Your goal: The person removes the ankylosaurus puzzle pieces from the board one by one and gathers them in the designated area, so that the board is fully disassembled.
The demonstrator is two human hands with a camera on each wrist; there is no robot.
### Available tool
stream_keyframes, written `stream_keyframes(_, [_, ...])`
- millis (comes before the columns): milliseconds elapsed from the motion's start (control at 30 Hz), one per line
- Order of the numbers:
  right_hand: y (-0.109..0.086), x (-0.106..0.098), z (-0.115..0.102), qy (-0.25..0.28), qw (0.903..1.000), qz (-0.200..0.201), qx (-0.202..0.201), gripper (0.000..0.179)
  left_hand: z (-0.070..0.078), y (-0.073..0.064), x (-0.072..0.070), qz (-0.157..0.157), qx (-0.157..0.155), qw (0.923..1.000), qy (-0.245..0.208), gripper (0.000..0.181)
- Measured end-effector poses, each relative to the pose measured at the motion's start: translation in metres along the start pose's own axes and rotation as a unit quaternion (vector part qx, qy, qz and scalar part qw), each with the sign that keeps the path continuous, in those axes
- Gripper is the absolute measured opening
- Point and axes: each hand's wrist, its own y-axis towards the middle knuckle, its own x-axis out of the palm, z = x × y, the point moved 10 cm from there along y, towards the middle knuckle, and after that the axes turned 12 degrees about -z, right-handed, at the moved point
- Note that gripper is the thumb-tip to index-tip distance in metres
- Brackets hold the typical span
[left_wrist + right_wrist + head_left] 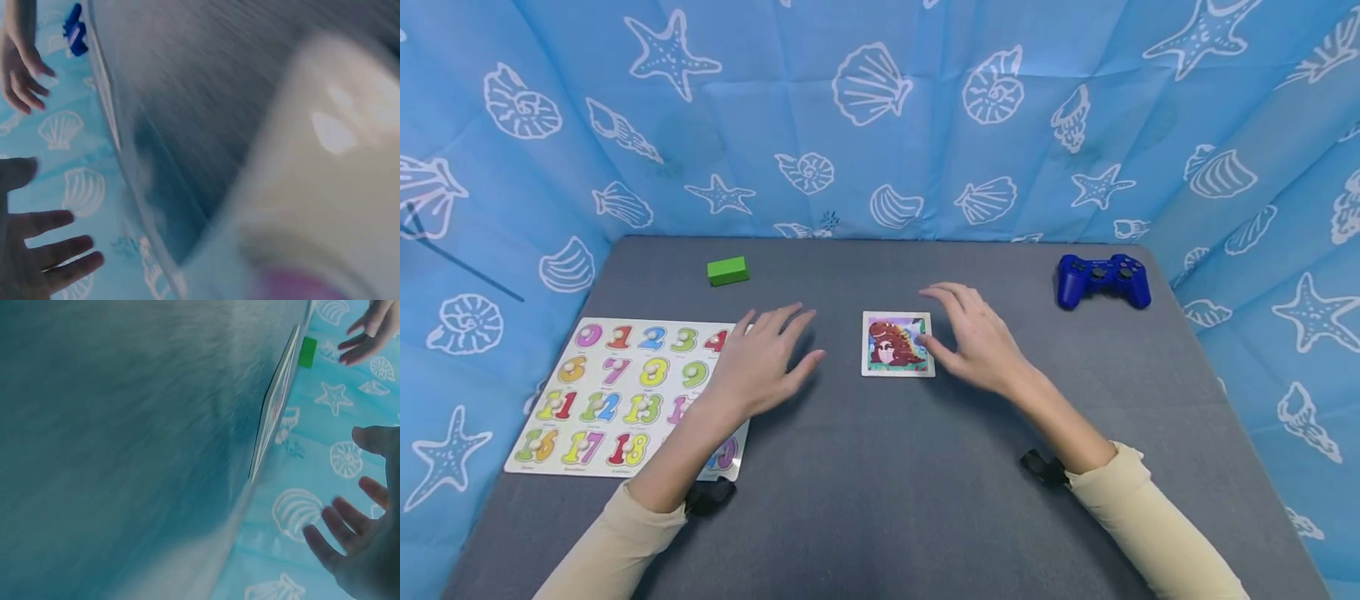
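Note:
In the head view my left hand [756,362] hovers, fingers spread, over the right edge of a white number board [567,392] with coloured numerals and small knobs. Nothing is in its grasp. My right hand [981,340] is beside a small square picture puzzle [895,367] showing a brown dinosaur; its thumb overlaps the puzzle's right side in the picture, and contact there cannot be told. From the right wrist, that puzzle [275,403] appears edge-on, lying flat, with the right hand [359,534] raised and its fingers apart. The left wrist view has the left hand [47,250] holding nothing.
A green block [727,271] lies near the back left of the grey table [865,500]. At the back right sits a blue game controller [1103,279]. Blue curtains [925,150] with white shells and starfish hang behind and along both sides.

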Motion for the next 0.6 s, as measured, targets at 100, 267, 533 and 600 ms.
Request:
stream_keyframes(100, [0.013, 0.014, 0.002, 0.054, 0.9975, -0.043, 0.016, 0.056, 0.012, 0.005, 0.008, -0.037, 0.009, 0.9992, -0.009, 0.069])
stream_keyframes(267, [0.036, 0.038, 0.006, 0.12, 0.9859, -0.108, 0.045, 0.048, 0.031, 0.013, 0.026, -0.106, 0.021, 0.9938, -0.026, 0.07])
stream_keyframes(533, [0.065, 0.062, 0.006, 0.13, 0.9773, -0.153, 0.067, 0.046, 0.058, 0.026, 0.05, -0.184, 0.047, 0.9804, -0.054, 0.074])
stream_keyframes(600, [0.07, 0.065, 0.007, 0.126, 0.9758, -0.159, 0.081, 0.046, 0.063, 0.028, 0.053, -0.191, 0.049, 0.9786, -0.058, 0.074])
